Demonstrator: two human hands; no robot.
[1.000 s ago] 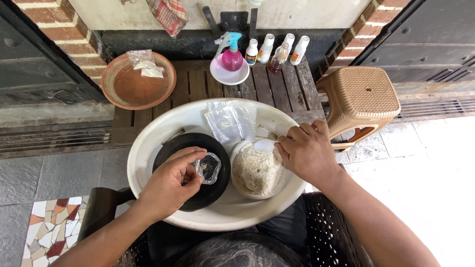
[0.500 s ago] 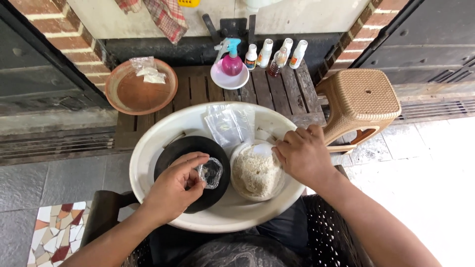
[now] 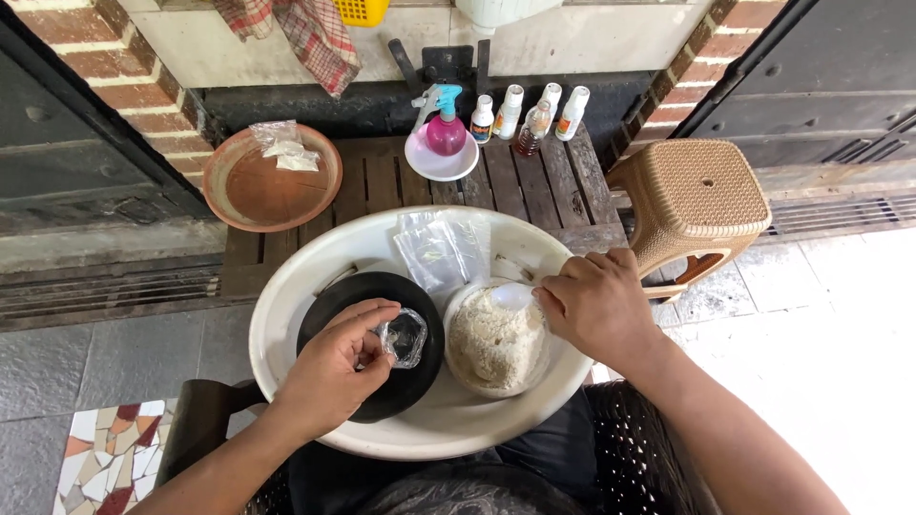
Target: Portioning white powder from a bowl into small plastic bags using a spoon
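The left hand [image 3: 329,367] holds a small clear bag [image 3: 405,337] over the black dish [image 3: 372,345], its fingers [image 3: 367,315] clamped on the bag's mouth; the bag sits just above the dish's middle, crumpled and see-through. The right hand [image 3: 599,303] hovers at the far rim of the white bowl [image 3: 496,339], which is full of pale powder; its fingers are closed on a white spoon [image 3: 512,297] whose scoop lies over the powder. Dish and bowl rest side by side inside a wide white basin [image 3: 429,434], dish to the left, bowl to the right, touching or nearly so; a stack of clear bags [image 3: 444,250] lies flat in the basin beyond them. Behind the basin stands a slatted wooden desk [image 3: 382,181]; on it, to the left, a brown clay plate [image 3: 272,181] with small packets in it; in the middle a pink spray bottle [image 3: 444,129] in a white saucer; beside it a row of small bottles [image 3: 530,113]. A tan woven stool [image 3: 701,205] stands to the right of the desk, near the right hand; a checked cloth [image 3: 301,33] hangs above the plate.
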